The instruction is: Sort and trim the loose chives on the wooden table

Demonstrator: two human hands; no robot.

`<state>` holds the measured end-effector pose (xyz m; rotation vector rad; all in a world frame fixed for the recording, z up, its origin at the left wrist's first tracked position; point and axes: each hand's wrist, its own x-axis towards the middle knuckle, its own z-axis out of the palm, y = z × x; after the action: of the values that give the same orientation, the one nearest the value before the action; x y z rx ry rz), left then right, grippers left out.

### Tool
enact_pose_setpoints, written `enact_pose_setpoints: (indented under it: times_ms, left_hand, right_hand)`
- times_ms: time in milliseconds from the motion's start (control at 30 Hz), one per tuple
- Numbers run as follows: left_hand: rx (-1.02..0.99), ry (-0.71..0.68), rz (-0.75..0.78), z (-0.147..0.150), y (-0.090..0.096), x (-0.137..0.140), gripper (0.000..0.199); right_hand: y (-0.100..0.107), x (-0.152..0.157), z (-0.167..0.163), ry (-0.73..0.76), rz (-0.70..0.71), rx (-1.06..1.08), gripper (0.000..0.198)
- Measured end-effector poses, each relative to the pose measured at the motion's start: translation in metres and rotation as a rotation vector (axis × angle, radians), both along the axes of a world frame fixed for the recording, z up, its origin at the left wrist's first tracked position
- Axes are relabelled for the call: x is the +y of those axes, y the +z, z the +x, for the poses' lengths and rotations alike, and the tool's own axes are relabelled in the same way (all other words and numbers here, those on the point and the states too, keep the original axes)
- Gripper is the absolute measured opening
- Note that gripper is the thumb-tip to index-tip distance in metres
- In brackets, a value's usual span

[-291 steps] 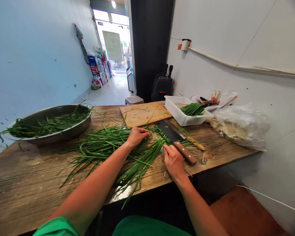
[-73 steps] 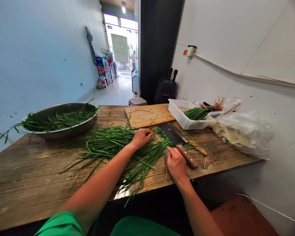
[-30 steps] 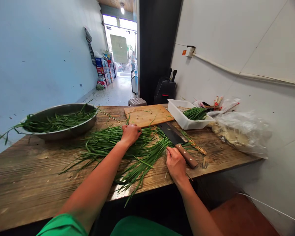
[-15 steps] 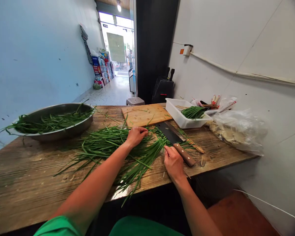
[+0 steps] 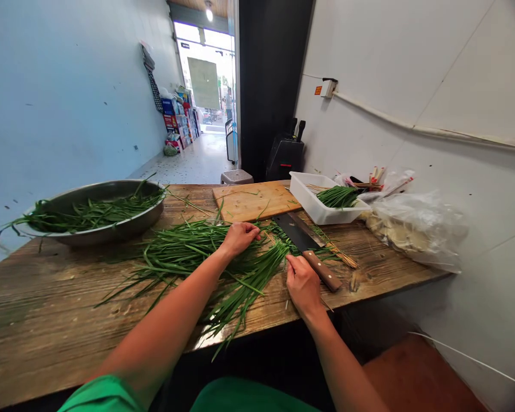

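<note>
Greens (image 5: 264, 272) seem mid-sorting, left hand (image 5: 239, 238) with fingertips together, right hand (image 5: 304, 284) with fingers curled, holds unclear, next move needing steadiness.

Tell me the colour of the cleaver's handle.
The cleaver's handle is brown with pale rivets; see the head view.

Pale walls (image 5: 390, 68), speckled floor (image 5: 189, 155), bright glass doorway (image 5: 223, 68)
</note>
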<state>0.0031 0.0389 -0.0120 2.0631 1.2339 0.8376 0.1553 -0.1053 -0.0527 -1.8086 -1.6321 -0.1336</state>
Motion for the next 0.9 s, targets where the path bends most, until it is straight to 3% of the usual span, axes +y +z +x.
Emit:
enact_pose_setpoints:
  times_ms: [900]
  left_hand:
    - [0.001,-0.031,-0.003,0.0008,-0.0002,-0.0022,0.032]
  right_hand:
    - [0.0015,-0.0011,-0.0005,-0.001,-0.02,-0.02,0.028]
